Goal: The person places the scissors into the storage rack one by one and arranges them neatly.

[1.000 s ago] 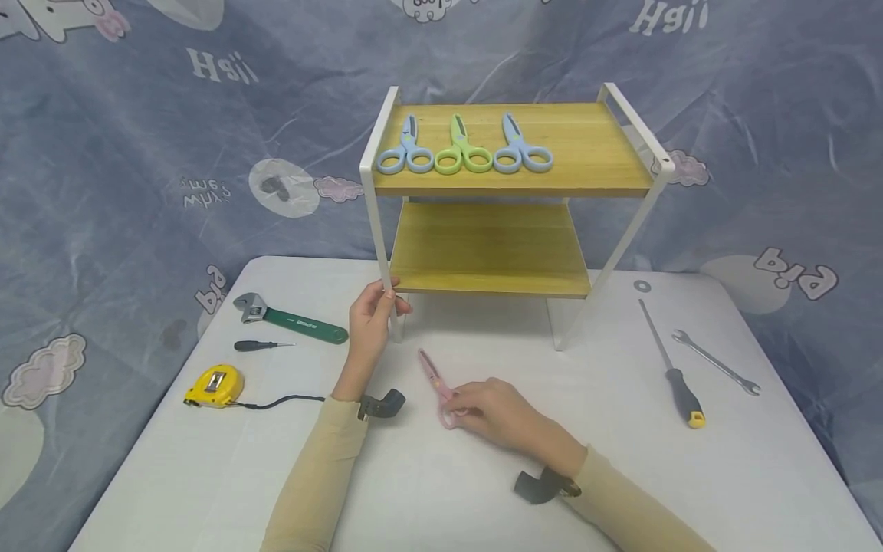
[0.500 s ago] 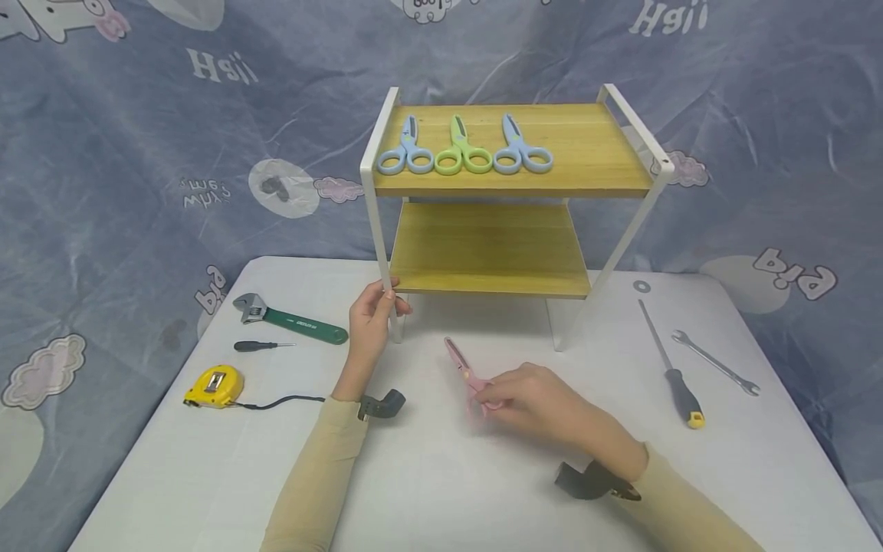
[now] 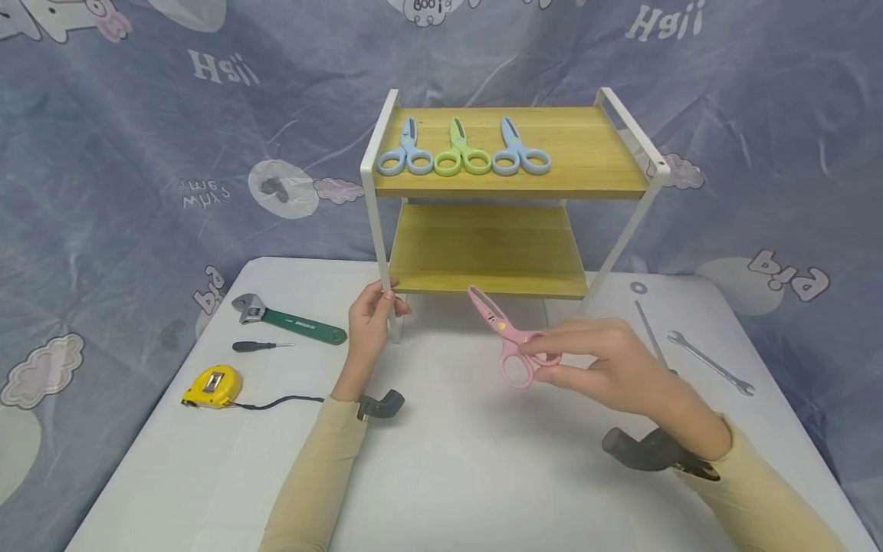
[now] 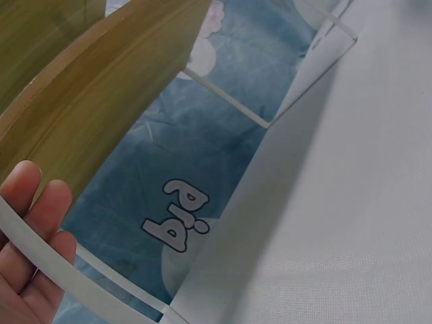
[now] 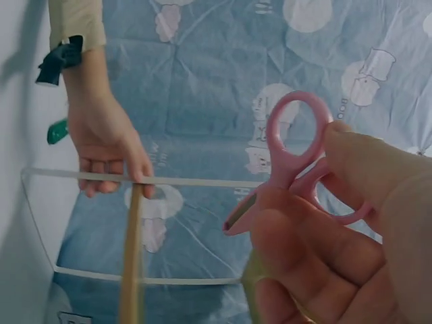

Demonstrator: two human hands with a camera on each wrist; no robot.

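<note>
My right hand [image 3: 593, 360] pinches the pink scissors [image 3: 509, 340] by their handle rings and holds them in the air in front of the rack's lower shelf [image 3: 486, 249], blades pointing up and left. The right wrist view shows the pink scissors [image 5: 291, 162] close up between my fingers [image 5: 304, 263]. My left hand [image 3: 371, 318] grips the front left white leg of the two-shelf wooden rack [image 3: 378, 222]; in the left wrist view its fingers [image 4: 30, 223] curl round the white frame bar [image 4: 61, 270]. On the top shelf [image 3: 593, 153] lie a blue [image 3: 403, 153], a green [image 3: 461, 153] and another blue pair of scissors [image 3: 519, 152].
Left on the white table [image 3: 441, 475] lie a green adjustable wrench [image 3: 290, 320], a small black screwdriver [image 3: 260, 346] and a yellow tape measure [image 3: 212, 386]. At the right are a silver spanner [image 3: 710, 362], a long screwdriver [image 3: 648, 326] partly behind my hand, and a washer [image 3: 638, 288].
My right hand has lifted the pink scissors off the table and carried them up and to the right toward the rack. The left hand stays on the rack leg.
</note>
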